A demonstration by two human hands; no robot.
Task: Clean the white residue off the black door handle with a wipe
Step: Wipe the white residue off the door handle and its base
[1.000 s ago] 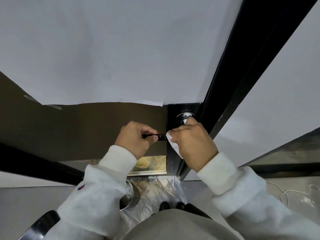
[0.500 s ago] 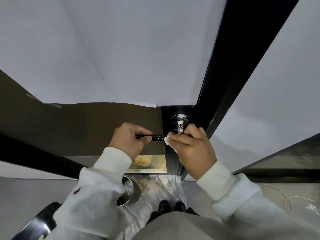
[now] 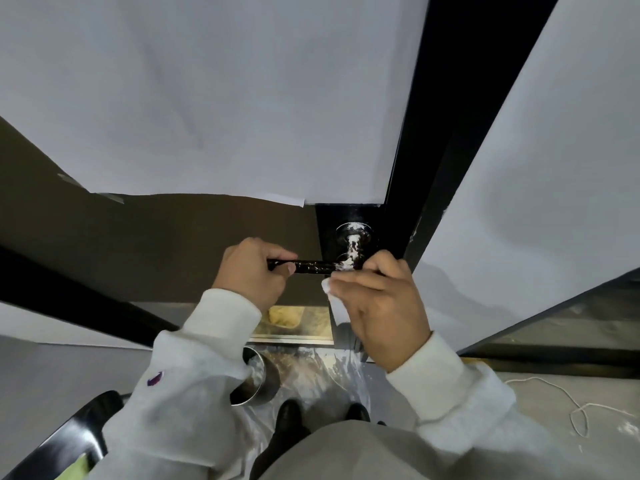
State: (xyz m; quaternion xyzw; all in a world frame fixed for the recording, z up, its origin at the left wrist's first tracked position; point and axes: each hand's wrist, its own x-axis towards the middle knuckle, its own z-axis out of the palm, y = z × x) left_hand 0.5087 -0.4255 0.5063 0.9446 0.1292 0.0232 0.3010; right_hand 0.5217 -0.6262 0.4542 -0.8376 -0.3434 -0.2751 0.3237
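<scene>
The left hand [image 3: 251, 271] grips the free end of the black door handle [image 3: 313, 266], fingers curled over the top and thumb tucked under the bar. The lever runs level between the two hands, its middle stretch bare and speckled. White residue [image 3: 352, 252] clings thick at the bend and up the neck toward the round base, just above the right hand's fingertips. The right hand [image 3: 379, 306] sits at that end, just under the lever, fingers laid fairly straight and pointing left, holding a white wipe [image 3: 334, 299] against its palm side; a corner of the wipe pokes out at the fingertips and the rest hangs down below them. I can't tell whether the wipe is touching the lever. Below the left wrist a metal cup [image 3: 258, 379] stands on a plastic sheet [image 3: 322, 375] on the floor. Out beyond the right sleeve, a white cord [image 3: 571, 407] trails loose.
</scene>
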